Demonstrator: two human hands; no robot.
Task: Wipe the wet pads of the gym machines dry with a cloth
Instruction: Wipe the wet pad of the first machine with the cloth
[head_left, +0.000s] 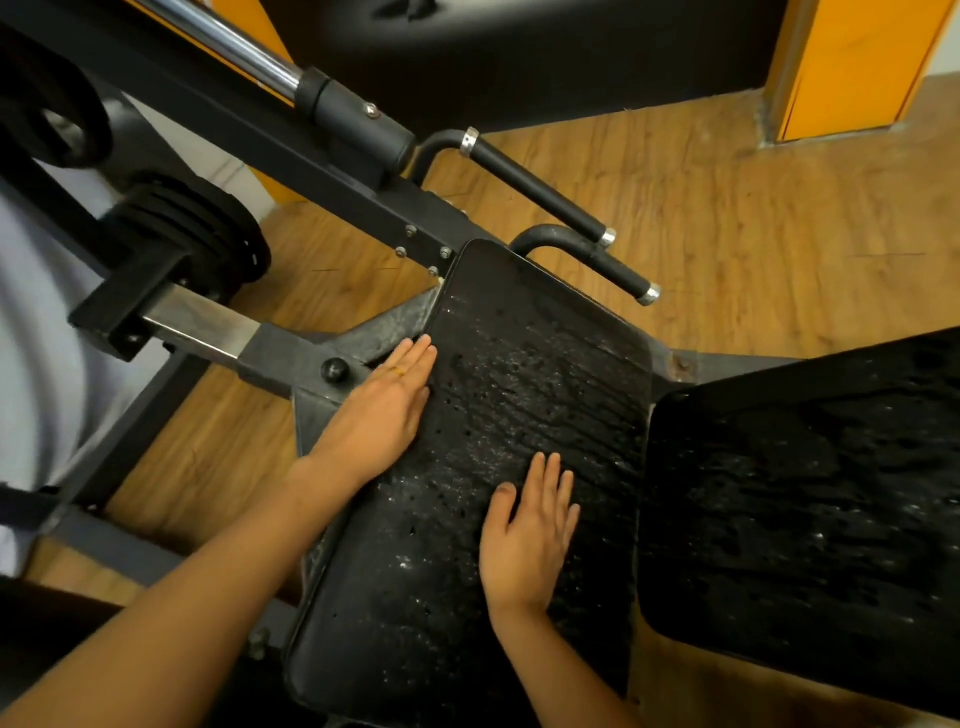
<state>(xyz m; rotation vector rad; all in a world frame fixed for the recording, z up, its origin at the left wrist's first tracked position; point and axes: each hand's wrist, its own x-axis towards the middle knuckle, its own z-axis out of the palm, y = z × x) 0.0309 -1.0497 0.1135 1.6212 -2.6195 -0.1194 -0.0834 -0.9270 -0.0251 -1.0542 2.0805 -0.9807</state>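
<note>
A long black pad (540, 374) of a gym machine runs from the lower middle up to the centre, worn, pitted and speckled with water drops. My left hand (379, 410) lies flat with straight fingers along the pad's left edge. My right hand (530, 535) rests flat, fingers straight, on the pad's lower middle. A second black pad (810, 499), also pitted and wet, sits to the right. No cloth is in view.
The machine's black steel frame (291, 358) and a chrome bar (228, 47) cross the upper left, with stacked weight plates (208, 228) beside them. Two black handles (545, 192) stick out above the pad. Wooden floor (753, 234) surrounds the machine; an orange panel (857, 67) stands far right.
</note>
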